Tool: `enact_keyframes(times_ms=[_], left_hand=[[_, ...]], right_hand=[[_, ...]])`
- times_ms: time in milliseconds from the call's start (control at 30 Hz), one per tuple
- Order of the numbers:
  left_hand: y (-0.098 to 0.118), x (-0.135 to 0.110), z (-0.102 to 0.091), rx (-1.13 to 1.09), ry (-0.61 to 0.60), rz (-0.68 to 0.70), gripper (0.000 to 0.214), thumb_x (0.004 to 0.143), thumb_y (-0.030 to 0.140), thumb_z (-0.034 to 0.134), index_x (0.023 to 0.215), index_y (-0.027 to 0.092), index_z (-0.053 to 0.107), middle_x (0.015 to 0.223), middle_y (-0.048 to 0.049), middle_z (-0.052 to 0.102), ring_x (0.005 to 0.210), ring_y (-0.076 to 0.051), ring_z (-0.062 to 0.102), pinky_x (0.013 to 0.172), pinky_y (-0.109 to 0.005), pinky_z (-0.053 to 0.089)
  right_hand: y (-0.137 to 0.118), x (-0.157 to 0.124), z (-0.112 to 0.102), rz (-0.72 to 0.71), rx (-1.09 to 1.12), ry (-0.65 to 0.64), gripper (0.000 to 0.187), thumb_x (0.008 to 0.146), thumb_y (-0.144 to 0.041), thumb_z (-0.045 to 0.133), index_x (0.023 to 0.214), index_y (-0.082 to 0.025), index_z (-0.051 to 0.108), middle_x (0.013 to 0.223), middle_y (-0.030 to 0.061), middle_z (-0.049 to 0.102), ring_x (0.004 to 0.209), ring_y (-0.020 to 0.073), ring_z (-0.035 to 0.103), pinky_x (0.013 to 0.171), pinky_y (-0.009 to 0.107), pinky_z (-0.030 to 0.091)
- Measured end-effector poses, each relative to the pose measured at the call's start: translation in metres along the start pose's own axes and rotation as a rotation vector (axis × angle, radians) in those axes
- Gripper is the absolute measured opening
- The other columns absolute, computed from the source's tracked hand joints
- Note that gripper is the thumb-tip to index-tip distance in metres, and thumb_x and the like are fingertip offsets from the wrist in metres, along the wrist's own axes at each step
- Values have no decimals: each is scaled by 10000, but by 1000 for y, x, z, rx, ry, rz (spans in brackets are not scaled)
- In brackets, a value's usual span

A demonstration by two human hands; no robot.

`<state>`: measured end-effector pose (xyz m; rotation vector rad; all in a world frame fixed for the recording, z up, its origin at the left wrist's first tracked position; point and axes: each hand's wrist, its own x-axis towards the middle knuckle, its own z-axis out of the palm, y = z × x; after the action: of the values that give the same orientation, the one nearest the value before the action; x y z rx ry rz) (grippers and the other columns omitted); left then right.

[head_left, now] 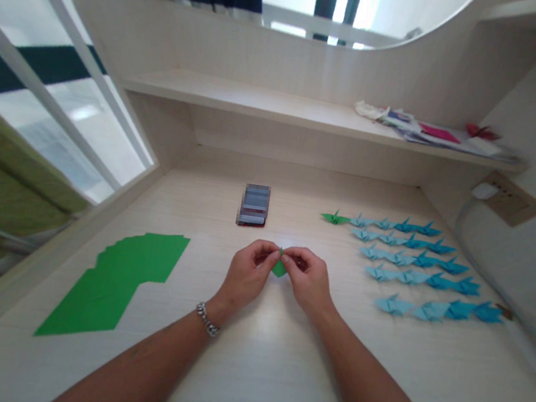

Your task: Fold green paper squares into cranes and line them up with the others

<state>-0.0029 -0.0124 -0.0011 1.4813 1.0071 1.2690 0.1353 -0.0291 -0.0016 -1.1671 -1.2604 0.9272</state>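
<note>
Between my two hands is a small folded piece of green paper [279,269], its lower tip pointing towards me and most of its upper part covered by fingers. My left hand [251,268] pinches its left side between thumb and fingers. On the right side, my right hand [306,276] grips it the same way, the two thumbs close together. A finished green paper crane [335,218] stands beyond my right hand. Rows of blue paper cranes [409,259], light and darker, stand to the right of it.
Overlapping green paper sheets [111,285] lie on the desk [234,369] at the left. A phone [254,206] lies behind my hands. Papers [440,133] rest on the shelf [262,102] above. A cable [463,232] runs from the wall socket [514,201] at the right.
</note>
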Motion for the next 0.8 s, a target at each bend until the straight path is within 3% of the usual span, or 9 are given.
enact_keyframes(times_ms=[800], left_hand=[[2,-1,0,-51,-9,11,163,787,230,625,917,170,547,843,-32,628,791,-148,612,712,-267,483]], right_hand=[[6,4,1,74,114,-5,155,687,-264,674,807,-169,698,770,42,689,694,168,617,653,283,496]])
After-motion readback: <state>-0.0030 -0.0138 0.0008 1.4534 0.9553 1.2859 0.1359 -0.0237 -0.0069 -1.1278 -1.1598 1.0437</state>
